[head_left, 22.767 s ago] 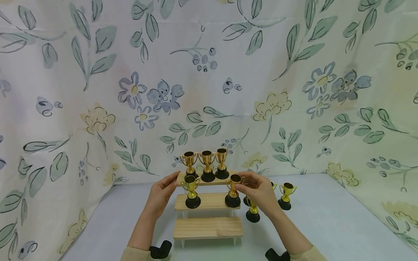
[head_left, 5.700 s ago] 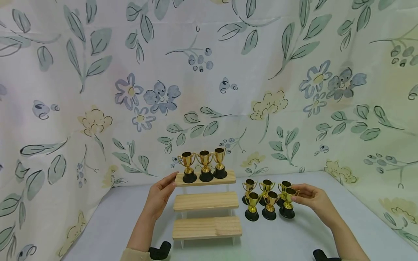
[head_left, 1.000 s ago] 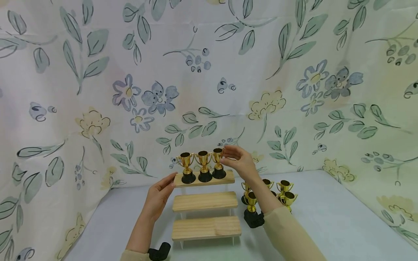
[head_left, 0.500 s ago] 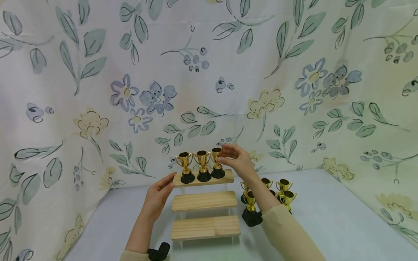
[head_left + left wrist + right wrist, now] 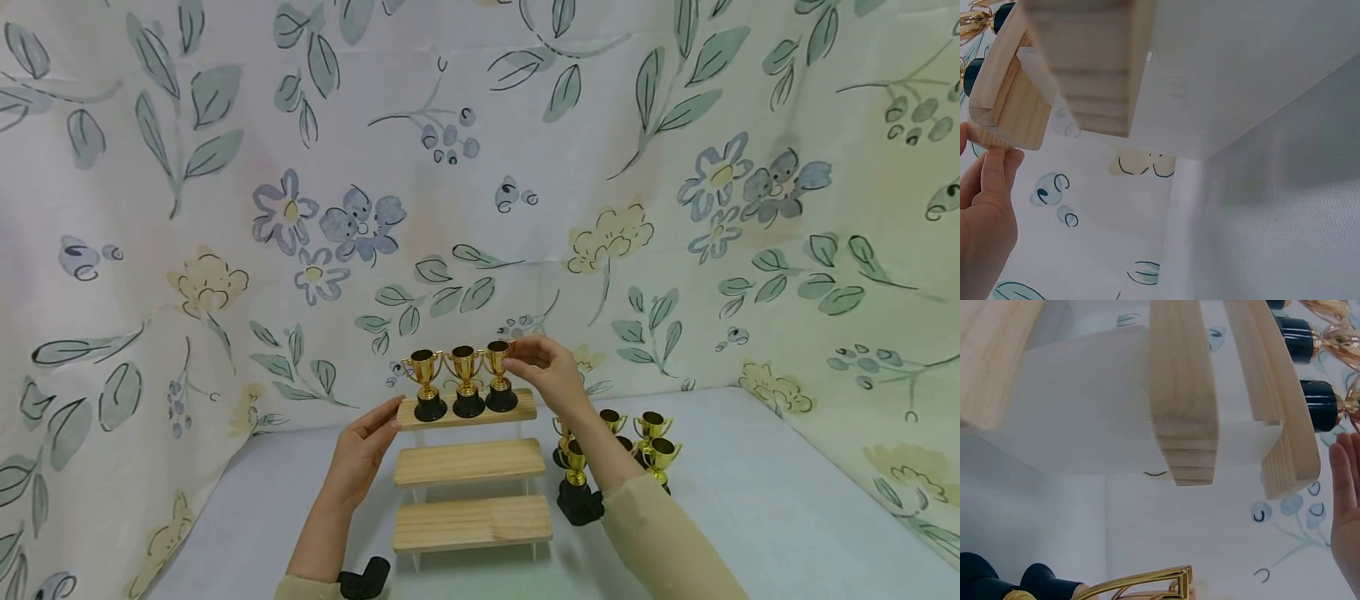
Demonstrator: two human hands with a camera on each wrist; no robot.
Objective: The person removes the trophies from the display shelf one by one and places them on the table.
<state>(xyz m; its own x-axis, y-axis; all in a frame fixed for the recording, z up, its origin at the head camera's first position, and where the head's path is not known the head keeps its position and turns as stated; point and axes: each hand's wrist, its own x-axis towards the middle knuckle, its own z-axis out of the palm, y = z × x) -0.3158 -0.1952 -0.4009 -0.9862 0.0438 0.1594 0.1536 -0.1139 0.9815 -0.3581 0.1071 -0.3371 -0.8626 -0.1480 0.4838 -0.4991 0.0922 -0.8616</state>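
Observation:
Three small gold trophies with black bases stand in a row on the top wooden board of a three-step display stand (image 5: pixel 468 464). My right hand (image 5: pixel 551 377) pinches the rightmost trophy (image 5: pixel 498 360) by its cup, thumb in front and fingers behind. That trophy stands upright, its base on the board. With thumb and fingertips, my left hand (image 5: pixel 358 457) grips the left end of the top board (image 5: pixel 408 417). The left wrist view shows those fingers (image 5: pixel 997 169) at the board's end, seen from below. The middle and left trophies (image 5: pixel 425 371) stand untouched.
Several more gold trophies (image 5: pixel 652 425) stand on the white table right of the stand, partly hidden by my right forearm. The middle and lowest boards (image 5: pixel 472 523) step down toward me. A floral cloth (image 5: pixel 450 208) hangs behind the table.
Trophies that stood on the middle board are gone from it, and more stand on the table at right. My right hand has moved from those to the top board's rightmost trophy; my left stays.

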